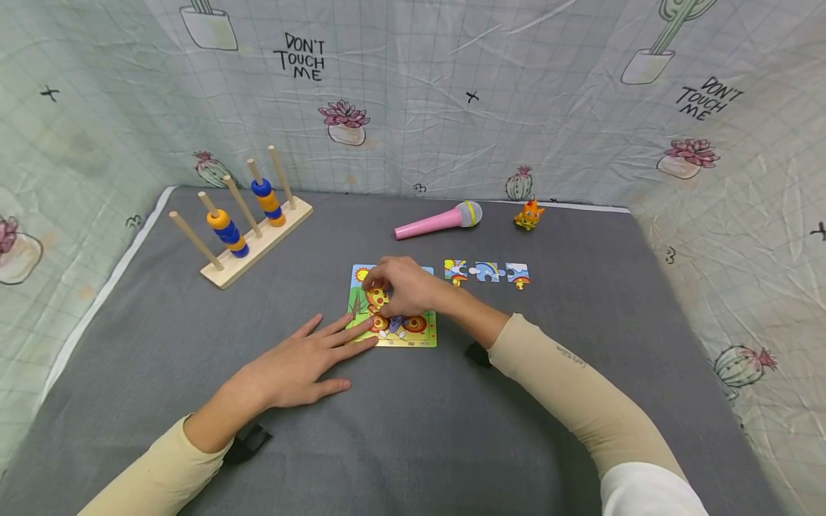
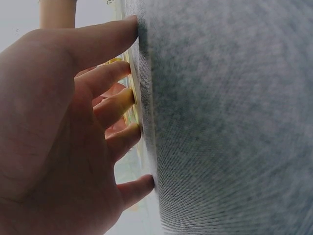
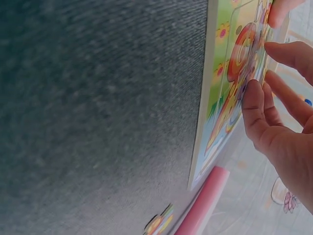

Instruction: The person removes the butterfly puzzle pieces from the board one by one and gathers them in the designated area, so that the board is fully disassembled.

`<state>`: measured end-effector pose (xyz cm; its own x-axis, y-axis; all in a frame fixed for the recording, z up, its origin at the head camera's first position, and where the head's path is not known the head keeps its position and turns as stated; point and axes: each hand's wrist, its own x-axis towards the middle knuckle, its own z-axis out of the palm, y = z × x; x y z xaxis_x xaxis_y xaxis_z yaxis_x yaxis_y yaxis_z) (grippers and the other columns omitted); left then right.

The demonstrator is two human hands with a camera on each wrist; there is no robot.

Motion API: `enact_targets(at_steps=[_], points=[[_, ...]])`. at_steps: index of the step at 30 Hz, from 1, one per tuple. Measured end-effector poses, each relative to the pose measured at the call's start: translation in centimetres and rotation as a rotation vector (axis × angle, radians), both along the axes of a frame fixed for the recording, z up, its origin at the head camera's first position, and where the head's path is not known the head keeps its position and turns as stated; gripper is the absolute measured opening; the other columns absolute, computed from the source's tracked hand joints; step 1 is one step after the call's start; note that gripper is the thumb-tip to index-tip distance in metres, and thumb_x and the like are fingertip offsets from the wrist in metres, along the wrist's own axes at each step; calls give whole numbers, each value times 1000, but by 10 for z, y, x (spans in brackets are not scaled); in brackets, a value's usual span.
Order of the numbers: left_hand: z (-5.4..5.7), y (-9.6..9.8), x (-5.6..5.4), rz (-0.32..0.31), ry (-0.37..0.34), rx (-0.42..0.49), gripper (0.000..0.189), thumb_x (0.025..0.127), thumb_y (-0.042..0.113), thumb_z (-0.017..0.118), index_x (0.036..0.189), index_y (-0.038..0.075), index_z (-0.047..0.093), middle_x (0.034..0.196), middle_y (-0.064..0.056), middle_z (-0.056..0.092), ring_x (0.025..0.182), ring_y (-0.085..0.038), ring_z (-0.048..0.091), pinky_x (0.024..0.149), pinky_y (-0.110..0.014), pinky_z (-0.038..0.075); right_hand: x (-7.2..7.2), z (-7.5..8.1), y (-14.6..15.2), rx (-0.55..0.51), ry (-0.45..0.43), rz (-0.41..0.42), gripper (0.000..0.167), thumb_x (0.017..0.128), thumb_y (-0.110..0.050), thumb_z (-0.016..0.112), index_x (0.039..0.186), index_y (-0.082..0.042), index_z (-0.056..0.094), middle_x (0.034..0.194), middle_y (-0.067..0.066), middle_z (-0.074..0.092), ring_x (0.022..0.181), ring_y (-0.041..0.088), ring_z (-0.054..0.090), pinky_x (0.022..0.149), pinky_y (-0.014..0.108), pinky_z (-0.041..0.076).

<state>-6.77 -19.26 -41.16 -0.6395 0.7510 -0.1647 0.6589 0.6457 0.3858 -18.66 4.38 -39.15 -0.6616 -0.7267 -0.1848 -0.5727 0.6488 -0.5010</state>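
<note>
A colourful picture puzzle board (image 1: 422,340) with a butterfly and a sun lies flat on the grey table. My left hand (image 1: 300,369) rests palm down with fingers spread, its fingertips over the board's left edge; the thumb lies on the cloth. In the left wrist view the fingers (image 2: 120,105) are almost straight. From the right, my right hand (image 1: 406,287) reaches over the board, curled, pinching a yellow, red-spotted puzzle piece (image 1: 378,298) between thumb and fingers. The right wrist view shows these fingertips (image 3: 253,95) right at the board's surface. The palm hides the board's upper middle.
Three loose jigsaw pieces (image 1: 487,271) lie in a row right of the board. Behind are a pink toy microphone (image 1: 432,223) and a small orange figurine (image 1: 529,215). A wooden peg stand (image 1: 258,247) with blue and orange rings stands back left. A patterned cloth (image 1: 413,93) hangs behind.
</note>
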Motion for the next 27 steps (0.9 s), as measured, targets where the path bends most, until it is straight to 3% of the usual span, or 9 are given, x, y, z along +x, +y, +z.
enact_targets(at_steps=[13,27], points=[[3,1,-1,5,-29,-5,72,101,44,67,164,29,36,175,4,22,162,-32,19,123,-72,19,4,4,28,-58,0,-62,41,79,-17,87,119,-17,76,103,1,65,95,17,62,80,26,52],[4,1,0,3,-4,4,72,100,44,68,164,28,37,174,4,22,161,-32,21,121,-72,21,9,7,67,-90,-27,-105,40,81,-11,85,120,-16,76,103,4,64,89,21,62,76,28,52]])
